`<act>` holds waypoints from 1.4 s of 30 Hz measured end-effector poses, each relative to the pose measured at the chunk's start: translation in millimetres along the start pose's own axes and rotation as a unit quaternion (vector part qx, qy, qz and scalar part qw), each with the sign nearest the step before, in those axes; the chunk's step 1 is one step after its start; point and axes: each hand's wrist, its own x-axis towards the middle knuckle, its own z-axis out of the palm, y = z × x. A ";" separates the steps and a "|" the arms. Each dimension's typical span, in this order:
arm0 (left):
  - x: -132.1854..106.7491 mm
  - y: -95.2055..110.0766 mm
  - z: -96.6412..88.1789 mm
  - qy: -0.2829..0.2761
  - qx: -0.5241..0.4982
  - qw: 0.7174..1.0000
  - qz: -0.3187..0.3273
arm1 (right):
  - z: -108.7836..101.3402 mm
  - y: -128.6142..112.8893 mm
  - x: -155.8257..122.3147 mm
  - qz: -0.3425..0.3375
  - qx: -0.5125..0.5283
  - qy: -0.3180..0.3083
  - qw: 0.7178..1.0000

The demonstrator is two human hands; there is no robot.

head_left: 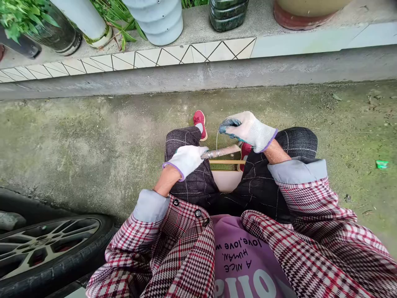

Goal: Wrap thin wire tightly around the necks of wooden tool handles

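Note:
I sit with my knees apart and both hands in white knit gloves. My left hand (187,159) is closed around one end of a short grey stick (223,151) wound with thin wire near my fingers. My right hand (248,129), its fingertips stained dark, pinches a thin wire (216,140) that curves down to the stick. The stick lies across the gap between my thighs, above a pale seat (226,180) and a thin wooden rod (226,162).
Mossy concrete ground (93,132) stretches in front of me. A tiled ledge (173,56) with plant pots and containers runs along the far side. A car wheel (46,248) stands at my lower left. A small green scrap (382,164) lies at the right.

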 end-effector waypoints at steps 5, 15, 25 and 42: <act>-1.2 -14.1 -0.1 0.093 -0.325 0.941 -0.001 | 16.4 9.9 9.7 -0.017 -0.052 0.040 0.998; 10.4 -5.6 2.3 0.092 -0.086 0.989 -0.079 | 16.4 -8.3 -11.0 -0.017 0.072 -0.137 0.988; 2.9 -5.2 5.1 0.005 0.030 0.999 0.044 | 3.6 -0.9 -1.6 -0.030 -0.062 -0.008 0.998; 9.3 -3.2 3.3 0.075 -0.067 0.992 -0.077 | 17.5 -3.5 -10.8 -0.061 0.032 -0.108 0.992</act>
